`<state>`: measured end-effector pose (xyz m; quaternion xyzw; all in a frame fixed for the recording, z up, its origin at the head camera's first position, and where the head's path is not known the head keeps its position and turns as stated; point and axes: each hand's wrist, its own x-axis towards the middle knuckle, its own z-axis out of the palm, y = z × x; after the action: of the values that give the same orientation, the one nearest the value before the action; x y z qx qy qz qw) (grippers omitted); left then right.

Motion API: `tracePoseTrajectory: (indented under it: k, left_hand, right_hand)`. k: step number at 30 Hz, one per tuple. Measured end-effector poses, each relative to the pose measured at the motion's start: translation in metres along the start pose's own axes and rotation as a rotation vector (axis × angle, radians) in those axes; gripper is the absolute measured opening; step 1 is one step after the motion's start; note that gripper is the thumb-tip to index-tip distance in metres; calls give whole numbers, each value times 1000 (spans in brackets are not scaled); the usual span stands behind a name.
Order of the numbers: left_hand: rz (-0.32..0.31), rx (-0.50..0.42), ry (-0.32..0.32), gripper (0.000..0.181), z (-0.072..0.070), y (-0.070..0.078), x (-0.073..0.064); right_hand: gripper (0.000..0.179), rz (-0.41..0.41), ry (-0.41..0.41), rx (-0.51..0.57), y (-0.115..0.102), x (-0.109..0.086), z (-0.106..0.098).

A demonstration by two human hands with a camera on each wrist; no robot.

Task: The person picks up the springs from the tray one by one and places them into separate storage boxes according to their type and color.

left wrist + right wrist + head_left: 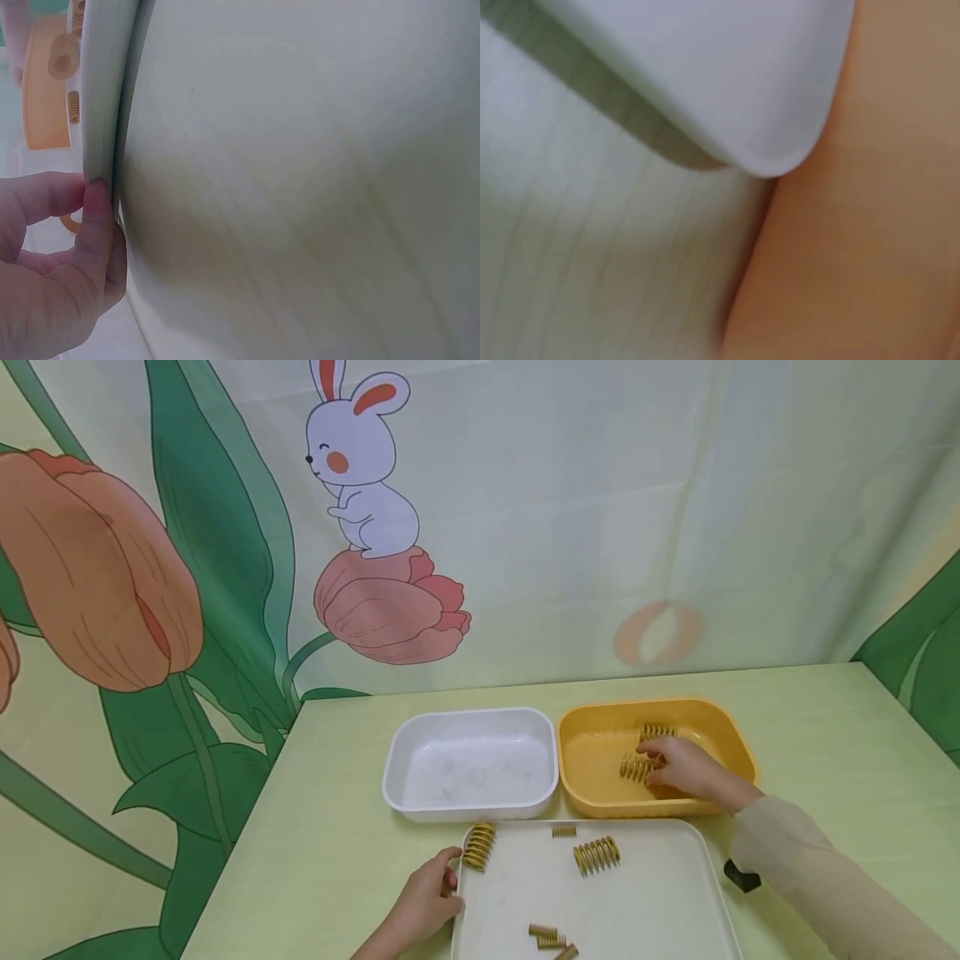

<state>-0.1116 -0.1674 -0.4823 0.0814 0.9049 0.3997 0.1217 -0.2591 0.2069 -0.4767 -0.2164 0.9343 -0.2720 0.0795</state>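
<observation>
My right hand (684,767) is inside the yellow bin (600,810), with thumb and fingers about a large brass coil spring (634,767). Another spring (658,732) lies just behind those fingers. At the left edge of the white tray (637,910), my left hand (426,893) pinches the rim, which the left wrist view shows between thumb and fingers (96,206). Close to that hand, a large spring (478,847) lies in the tray's corner. The right wrist view shows no hand, only the tray corner (765,150) against the bin's orange-looking wall (855,247).
Left of the yellow bin stands a white bin (472,811). On the tray lie a large spring (597,856), a small spring (564,832) and a group of small springs (551,942). A black object (742,877) sits by the right sleeve. Behind the table hangs a printed cloth (540,527).
</observation>
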Motion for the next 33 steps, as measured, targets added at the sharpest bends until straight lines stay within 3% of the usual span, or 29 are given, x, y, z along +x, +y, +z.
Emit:
tracePoseTrajectory:
  k: [10, 22, 33]
  left_hand:
    - [-3, -9, 0, 60, 0, -1, 0]
    - [8, 1, 1, 60, 0, -1, 0]
    - [10, -5, 3, 60, 0, -1, 0]
  right_hand:
    - [35, -15, 41, 12, -17, -10, -12]
    - [31, -64, 81, -39, -30, -14, -10]
    - [31, -72, 69, -22, -43, -19, -10]
